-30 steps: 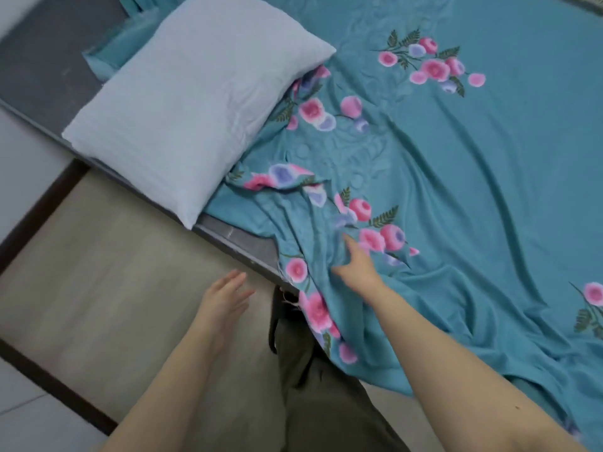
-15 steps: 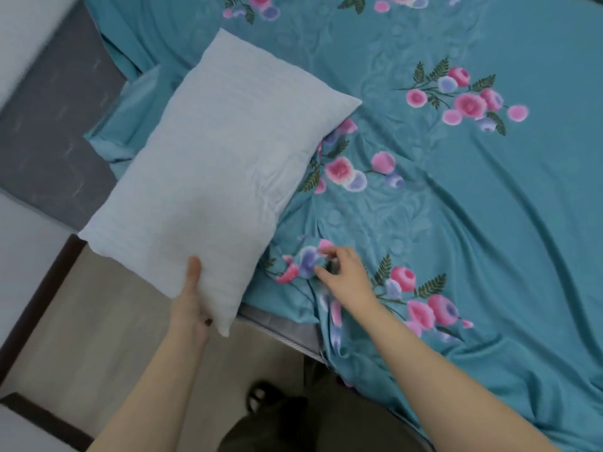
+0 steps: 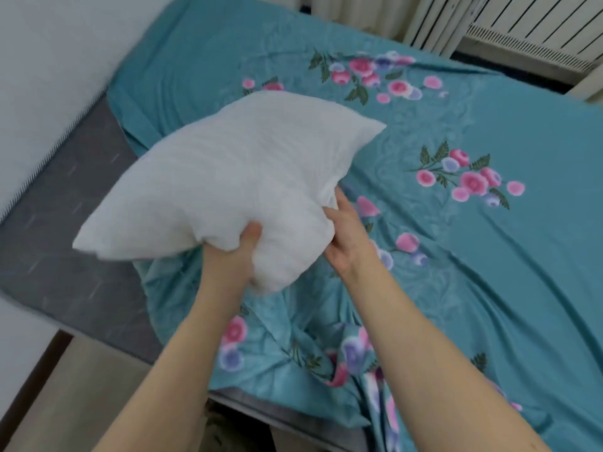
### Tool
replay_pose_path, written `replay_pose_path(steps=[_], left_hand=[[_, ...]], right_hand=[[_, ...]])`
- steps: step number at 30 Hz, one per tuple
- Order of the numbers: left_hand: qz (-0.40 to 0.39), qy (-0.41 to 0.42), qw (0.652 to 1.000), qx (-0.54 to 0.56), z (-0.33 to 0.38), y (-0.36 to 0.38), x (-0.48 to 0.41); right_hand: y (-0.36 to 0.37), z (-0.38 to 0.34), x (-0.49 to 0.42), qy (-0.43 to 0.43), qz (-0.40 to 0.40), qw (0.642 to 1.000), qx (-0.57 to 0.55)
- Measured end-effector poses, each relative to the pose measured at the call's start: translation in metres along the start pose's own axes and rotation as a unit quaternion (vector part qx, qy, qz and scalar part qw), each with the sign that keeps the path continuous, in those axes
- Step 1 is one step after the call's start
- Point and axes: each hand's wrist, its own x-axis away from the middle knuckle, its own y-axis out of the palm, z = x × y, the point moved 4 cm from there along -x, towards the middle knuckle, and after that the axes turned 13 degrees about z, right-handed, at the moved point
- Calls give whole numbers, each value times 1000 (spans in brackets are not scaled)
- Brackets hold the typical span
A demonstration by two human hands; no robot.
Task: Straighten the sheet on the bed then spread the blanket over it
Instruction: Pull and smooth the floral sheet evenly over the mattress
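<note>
A teal sheet with pink and purple flowers [image 3: 489,256] lies rumpled over the bed, bunched in folds near the front edge. A white pillow [image 3: 228,181] is lifted off the bed, tilted. My left hand [image 3: 235,252] grips its near bottom edge from below. My right hand [image 3: 346,236] holds the pillow's right side, fingers pressed into the fabric. No blanket is in view.
Bare grey mattress [image 3: 71,256] shows at the left, where the sheet has pulled away. A white wall [image 3: 42,60] stands at the left. A white radiator [image 3: 522,24] runs behind the bed's far side. Beige floor [image 3: 81,402] lies at the lower left.
My left hand took hold of the pillow's edge and lifted it. My right hand left the sheet and came up to the pillow's right side. The view swung up over the bed.
</note>
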Motion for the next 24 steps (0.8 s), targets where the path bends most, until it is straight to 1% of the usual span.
replay_pose_path(steps=[2,4,6,8,9,10,11,12,13,15,16,17,18,19,20,21,22,23,24], left_hand=[[-46,27,999,11,28,13,-43],[-68,41,997,8,47,25,-85],[-103,23,994,22,57,38,-125],[-154,-19,987,31,59,50,-157],[-183,-22,983,7,54,54,-169],[-210,-7,977,-42,47,54,-179],[-231,11,968,-97,33,48,-188],[-241,24,957,-161,14,36,-195],[-238,32,944,-228,-10,19,-205],[-202,43,912,-355,-58,-29,-220],[-167,37,893,-417,-79,-56,-227],[-124,11,870,-478,-98,-83,-233],[-79,-32,847,-525,-114,-108,-237],[-41,-80,831,-549,-126,-130,-240],[-17,-119,823,-556,-135,-148,-242],[-8,-141,820,-554,-144,-161,-245],[-13,-146,824,-546,-150,-169,-248],[-30,-145,840,-522,-153,-173,-249],[-46,-147,866,-476,-156,-176,-248]], right_hand=[[24,-17,-9,-52,15,998,-27],[46,-29,-21,-100,46,992,-57],[66,-32,-38,-138,89,982,-94],[79,-30,-57,-143,116,976,-117],[79,-28,-66,-146,135,977,-80],[76,-24,-75,-148,159,976,-2],[67,-16,-83,-144,186,967,101],[56,-6,-88,-134,215,945,205],[41,7,-89,-121,245,914,301],[5,36,-82,-102,290,833,460],[-16,54,-74,-83,299,792,526],[-37,74,-64,-51,290,749,593],[-56,95,-51,-1,263,707,657],[-72,118,-37,55,224,673,703],[-83,141,-23,100,183,653,728],[-91,162,-11,124,146,638,746],[-95,182,0,122,113,622,765],[-95,198,8,98,88,597,791],[-91,211,15,52,73,567,819]])
